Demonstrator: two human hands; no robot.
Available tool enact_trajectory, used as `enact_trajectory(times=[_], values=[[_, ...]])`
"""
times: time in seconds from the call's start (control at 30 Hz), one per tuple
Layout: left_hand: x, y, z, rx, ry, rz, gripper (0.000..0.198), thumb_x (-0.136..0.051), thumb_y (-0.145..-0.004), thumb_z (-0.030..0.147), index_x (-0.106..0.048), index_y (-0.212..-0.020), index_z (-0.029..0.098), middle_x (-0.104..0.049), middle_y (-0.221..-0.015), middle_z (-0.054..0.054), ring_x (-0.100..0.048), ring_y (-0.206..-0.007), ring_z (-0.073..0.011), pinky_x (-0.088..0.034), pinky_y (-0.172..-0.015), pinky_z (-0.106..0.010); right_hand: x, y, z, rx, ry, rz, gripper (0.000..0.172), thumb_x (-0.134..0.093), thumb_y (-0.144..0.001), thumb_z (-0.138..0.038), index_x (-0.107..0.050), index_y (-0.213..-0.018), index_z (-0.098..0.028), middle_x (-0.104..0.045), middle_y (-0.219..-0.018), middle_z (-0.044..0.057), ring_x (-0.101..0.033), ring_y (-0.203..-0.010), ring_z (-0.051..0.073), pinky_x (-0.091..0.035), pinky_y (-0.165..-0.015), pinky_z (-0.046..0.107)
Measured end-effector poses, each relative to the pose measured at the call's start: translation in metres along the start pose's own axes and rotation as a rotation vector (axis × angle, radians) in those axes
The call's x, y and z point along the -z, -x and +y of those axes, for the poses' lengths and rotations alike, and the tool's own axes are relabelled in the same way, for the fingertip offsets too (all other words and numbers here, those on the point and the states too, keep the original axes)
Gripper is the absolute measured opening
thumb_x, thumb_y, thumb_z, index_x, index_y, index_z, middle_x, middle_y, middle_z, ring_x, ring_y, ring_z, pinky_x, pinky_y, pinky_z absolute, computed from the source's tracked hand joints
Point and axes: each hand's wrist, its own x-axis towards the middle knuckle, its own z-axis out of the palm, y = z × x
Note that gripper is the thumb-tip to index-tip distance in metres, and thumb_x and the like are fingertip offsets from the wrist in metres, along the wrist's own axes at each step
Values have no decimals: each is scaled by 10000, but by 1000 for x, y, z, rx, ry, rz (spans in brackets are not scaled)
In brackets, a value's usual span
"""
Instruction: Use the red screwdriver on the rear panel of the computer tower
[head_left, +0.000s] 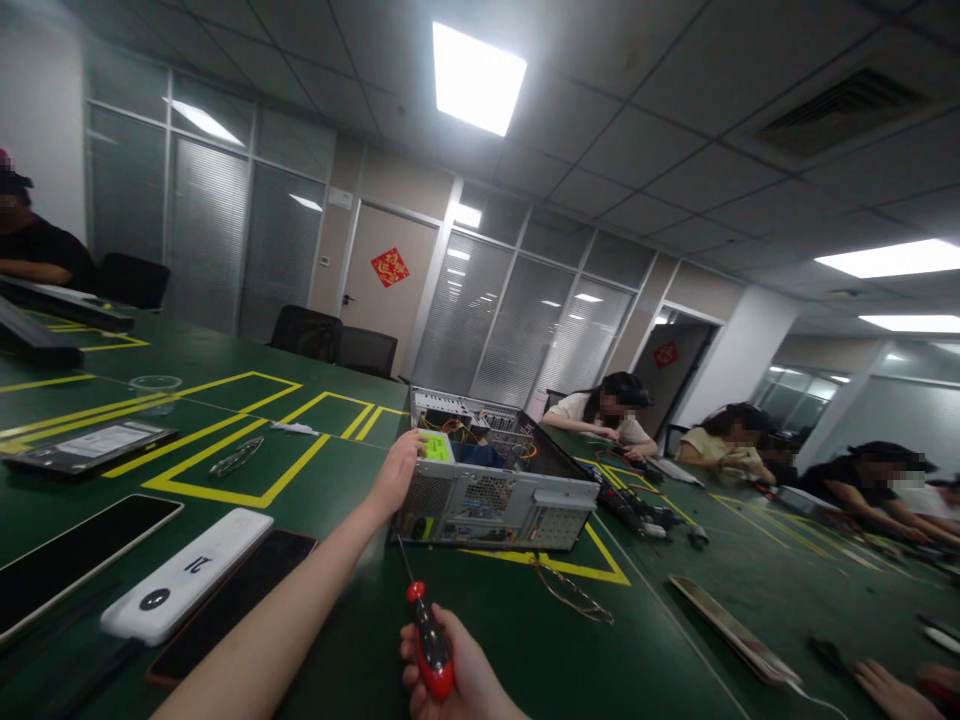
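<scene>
An opened desktop computer case [559, 520] lies on the green table, its rear panel toward me, with cables and parts showing inside. My left hand [401, 472] is closed over the case's left rear corner, its fingers beside a power supply with a yellow-green label [438, 447]. In front of the case, my right hand [457, 665] grips a red and black screwdriver [430, 632]. The screwdriver's thin shaft points up and away, its tip close to the lower left corner of the rear panel. Whether the tip touches a screw I cannot tell.
Left of my arm lie a hard drive [97, 445], a phone [82, 555], a white power bank [187, 575] and a clear plastic cup [156, 392]. Thin cables [574, 590] and another phone [731, 630] are at right. Several people sit around the table; a co-worker's hand [892, 690] is lower right.
</scene>
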Motion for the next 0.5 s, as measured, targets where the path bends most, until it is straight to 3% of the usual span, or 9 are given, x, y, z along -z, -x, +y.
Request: enact_trajectory(times=[0.13,0.23,0.33,0.5], values=[[0,0,1,-15,6,6,448,-275,-1029,432,-640,-913,200,-693,-1179,-118,-568,-1295,-258,-428,-1159,-490,5,-1,-4,0,-3,-72,492,-355,-1038,-413,-670,-841,-89,-563,-565,3,-399,-362,42,-230,-342,115],[1,-1,2,-20,11,1,436,-280,-1029,424,-637,-915,202,-695,-1170,-118,-569,-1294,-257,-425,-1162,-489,11,-5,-4,25,19,-115,417,-504,-995,-423,-639,-736,-125,-527,-531,-17,-335,-369,20,-182,-355,95],[1,-1,2,-23,19,5,434,-285,-1028,434,-636,-919,202,-694,-1172,-119,-570,-1292,-257,-422,-1165,-487,14,-8,-3,-19,90,-142,458,-488,-1010,-399,-623,-681,-111,-448,-463,-42,-302,-363,9,-188,-360,78],[0,0,0,-31,26,5,450,-288,-1030,454,-643,-913,202,-698,-1163,-120,-578,-1278,-261,-423,-1162,-496,11,-12,0,-21,10,-46,500,-397,-1041,-413,-638,-730,-106,-548,-546,2,-487,-426,45,-341,-402,101]])
